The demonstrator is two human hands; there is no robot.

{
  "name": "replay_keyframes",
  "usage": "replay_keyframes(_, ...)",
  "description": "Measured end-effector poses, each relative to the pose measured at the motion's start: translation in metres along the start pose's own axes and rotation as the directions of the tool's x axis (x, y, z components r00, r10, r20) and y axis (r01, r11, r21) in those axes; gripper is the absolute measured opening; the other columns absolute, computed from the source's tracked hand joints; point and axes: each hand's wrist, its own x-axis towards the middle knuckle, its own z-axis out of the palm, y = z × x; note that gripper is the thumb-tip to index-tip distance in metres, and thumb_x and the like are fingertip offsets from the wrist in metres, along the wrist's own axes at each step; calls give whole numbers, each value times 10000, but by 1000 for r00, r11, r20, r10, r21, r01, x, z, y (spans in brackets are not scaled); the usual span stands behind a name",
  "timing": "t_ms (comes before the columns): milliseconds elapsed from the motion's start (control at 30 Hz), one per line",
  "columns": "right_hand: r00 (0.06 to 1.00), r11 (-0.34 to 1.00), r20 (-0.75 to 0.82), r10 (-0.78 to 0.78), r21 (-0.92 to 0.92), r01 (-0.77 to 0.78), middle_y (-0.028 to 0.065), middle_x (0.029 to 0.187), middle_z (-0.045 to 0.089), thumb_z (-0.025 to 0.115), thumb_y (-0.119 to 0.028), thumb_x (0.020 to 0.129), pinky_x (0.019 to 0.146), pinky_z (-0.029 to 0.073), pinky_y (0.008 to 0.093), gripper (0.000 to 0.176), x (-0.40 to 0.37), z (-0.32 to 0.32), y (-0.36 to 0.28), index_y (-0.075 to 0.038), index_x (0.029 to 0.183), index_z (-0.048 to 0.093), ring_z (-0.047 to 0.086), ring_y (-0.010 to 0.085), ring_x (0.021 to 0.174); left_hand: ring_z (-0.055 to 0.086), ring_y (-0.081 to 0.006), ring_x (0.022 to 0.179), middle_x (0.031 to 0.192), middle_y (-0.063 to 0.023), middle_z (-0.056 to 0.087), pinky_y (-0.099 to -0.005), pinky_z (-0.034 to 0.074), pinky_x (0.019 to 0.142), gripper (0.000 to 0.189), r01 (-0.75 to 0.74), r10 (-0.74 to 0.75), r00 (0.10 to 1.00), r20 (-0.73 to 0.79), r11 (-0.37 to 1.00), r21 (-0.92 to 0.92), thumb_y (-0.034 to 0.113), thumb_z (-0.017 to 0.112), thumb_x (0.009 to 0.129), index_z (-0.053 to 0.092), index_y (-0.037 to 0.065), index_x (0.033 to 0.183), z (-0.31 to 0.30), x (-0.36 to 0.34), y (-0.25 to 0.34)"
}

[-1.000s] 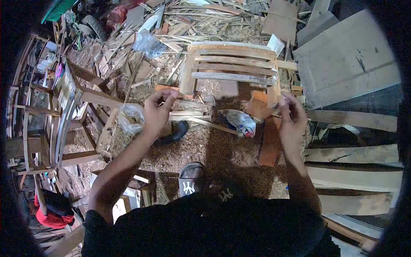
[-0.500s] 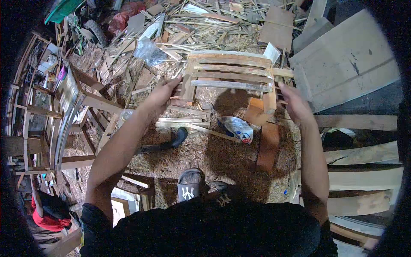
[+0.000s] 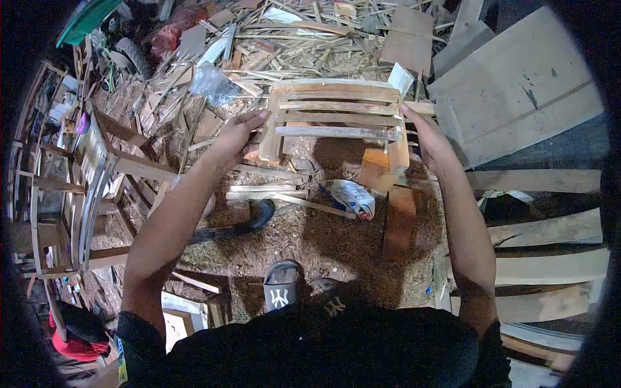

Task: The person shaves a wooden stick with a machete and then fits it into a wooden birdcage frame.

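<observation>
A slatted wooden chair back (image 3: 339, 121) is held out level in front of me, with several curved slats joining two end posts. My left hand (image 3: 238, 137) is closed round the left post, its thumb along the upper side and the fingers underneath. Gripping the right post is my right hand (image 3: 429, 141), thumb on top and the other fingers partly hidden. Below the frame's right end lies an orange-brown wood block (image 3: 378, 169). A crumpled printed plastic bag (image 3: 349, 198) rests on the sawdust under the frame.
Scrap wood strips (image 3: 310, 45) cover the floor at the back. At left stands a wooden chair frame (image 3: 97, 168). A large board (image 3: 517, 87) leans at right, above several curved planks (image 3: 543, 268). A dark curved object (image 3: 242, 220) lies near my slippers (image 3: 283, 291).
The chair back has shifted slightly left in view, along with the surroundings. Both hands keep their hold on its posts, and the right thumb now lies over the top of the post.
</observation>
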Motion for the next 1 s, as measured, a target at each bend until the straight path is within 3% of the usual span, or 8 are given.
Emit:
replay_keyframes(67,996,1000,-91,-16,-27,14,119,1229,654,693,-450,903,890,516,352,596,-3,5,-8,13,1272,622,622,207,1073,677,-80,772,1003,-30,698,-235,598,652,316,-1,1,1000,-6,1000,-7,271,601,1009,621,43,1226,2,-1,1)
replay_keyframes(233,999,991,32,3,-132,1,128,1229,651,735,-466,856,950,474,357,650,14,1,-4,15,1279,621,611,214,1080,679,-74,761,949,-20,701,-232,598,679,290,-27,28,1000,10,998,-60,263,602,1008,630,39,1189,4,-4,-1)
replay_keyframes(633,995,968,93,34,-253,-9,114,1276,626,751,-469,830,953,466,382,680,5,-5,-11,-20,1317,597,594,226,1114,640,-55,699,900,13,681,-215,560,607,271,-1,1,999,-37,1000,-17,269,611,1005,661,63,1174,5,-4,-1)
replay_keyframes(867,990,977,138,20,-214,10,127,1244,632,776,-423,822,969,449,378,666,7,-5,-8,6,1298,593,586,235,1124,604,-55,649,893,19,676,-200,530,594,284,-11,9,999,-35,999,-32,273,610,1006,664,64,1191,1,3,-7)
replay_keyframes(933,988,975,113,109,-207,-84,137,1243,629,777,-436,821,959,456,380,697,-5,1,-20,21,1310,582,576,236,1143,578,-57,619,874,20,670,-187,509,585,289,-41,41,999,-27,999,-19,277,603,1011,663,60,1191,-1,5,-9)
replay_keyframes(1000,988,978,131,80,-204,-53,137,1240,628,780,-448,816,945,463,395,701,1,-2,-13,13,1307,586,575,236,1142,597,-59,638,883,11,677,-195,521,593,291,-44,44,999,-22,999,-7,274,595,1015,659,54,1195,-1,2,-8)
